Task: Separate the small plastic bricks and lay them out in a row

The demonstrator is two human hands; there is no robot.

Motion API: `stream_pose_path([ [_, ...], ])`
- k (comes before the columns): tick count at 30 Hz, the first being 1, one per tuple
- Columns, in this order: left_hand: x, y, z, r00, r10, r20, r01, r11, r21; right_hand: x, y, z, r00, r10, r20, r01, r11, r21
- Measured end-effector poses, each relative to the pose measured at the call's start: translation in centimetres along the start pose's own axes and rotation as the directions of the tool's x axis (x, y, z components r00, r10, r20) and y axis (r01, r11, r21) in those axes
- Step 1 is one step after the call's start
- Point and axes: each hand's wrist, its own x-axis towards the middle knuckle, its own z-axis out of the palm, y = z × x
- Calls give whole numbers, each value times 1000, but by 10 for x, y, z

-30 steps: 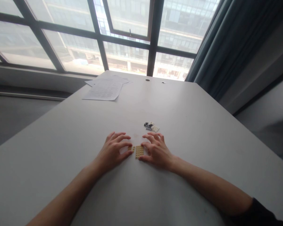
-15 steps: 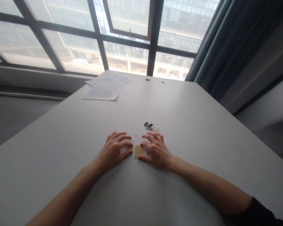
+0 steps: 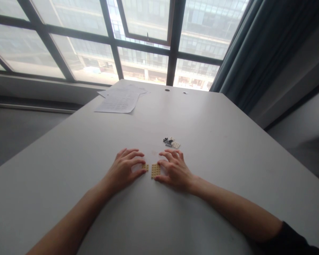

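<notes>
Both my hands rest on the white table [image 3: 202, 117], fingers curled and facing each other. My right hand [image 3: 174, 169] pinches the right edge of a flat tan studded plate [image 3: 155, 170] between thumb and fingertips. My left hand [image 3: 124, 168] pinches a much smaller tan piece [image 3: 145, 166] between thumb and forefinger, just left of the plate. A narrow gap separates the two pieces, and both lie on the tabletop.
A small pile of dark, grey and cream pieces [image 3: 171, 142] lies just beyond my right hand. Printed paper sheets [image 3: 119, 100] lie at the table's far left corner. Two small round holes [image 3: 167, 90] sit near the far edge, with a window and curtain behind.
Both hands and the tan pieces have shifted slightly left. The small piece now sits a little farther from the plate.
</notes>
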Motion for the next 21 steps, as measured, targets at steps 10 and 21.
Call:
stream_pose_path([
  [10,0,-6,3,999,31,10,-31,999,12,-3,-1,-1,999,-3,-54,5,1000,25],
  [21,26,10,-5,997,38,-62,-38,999,-12,-35,78,-34,962,233,-139,-230,972,41],
])
